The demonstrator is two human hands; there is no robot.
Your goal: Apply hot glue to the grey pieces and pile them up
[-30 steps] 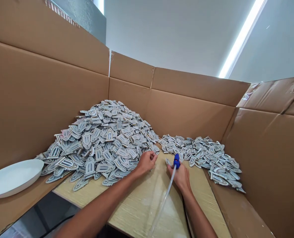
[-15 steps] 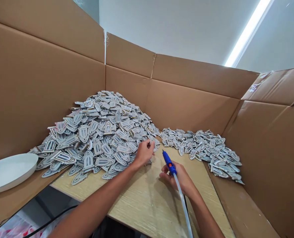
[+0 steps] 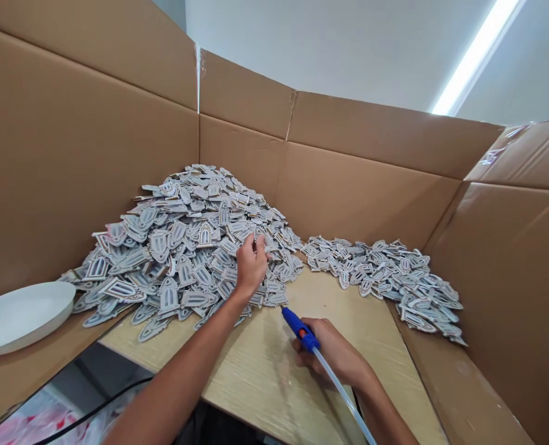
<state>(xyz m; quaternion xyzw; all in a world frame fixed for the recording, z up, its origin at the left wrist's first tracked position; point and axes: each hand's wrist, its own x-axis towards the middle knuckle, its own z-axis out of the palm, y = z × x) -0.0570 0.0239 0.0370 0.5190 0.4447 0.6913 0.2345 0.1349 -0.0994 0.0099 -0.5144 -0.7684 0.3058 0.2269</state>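
On my feed, the right hand [image 3: 332, 352] wraps the blue glue gun [image 3: 295, 324] over the bench [image 3: 251, 368]; it should feel light, rigid, best held behind its tip. My left hand [image 3: 252, 266] is at the heaped grey pieces [image 3: 182, 247], probably stiff, best pinched by their edges; whether its grip holds one, I cannot tell

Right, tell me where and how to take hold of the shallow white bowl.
I'd pinch the shallow white bowl by its near-right rim, coming from the near side: the wall there slopes outward and is exposed, while the larger pile of window-shaped pieces crowds its far right edge.
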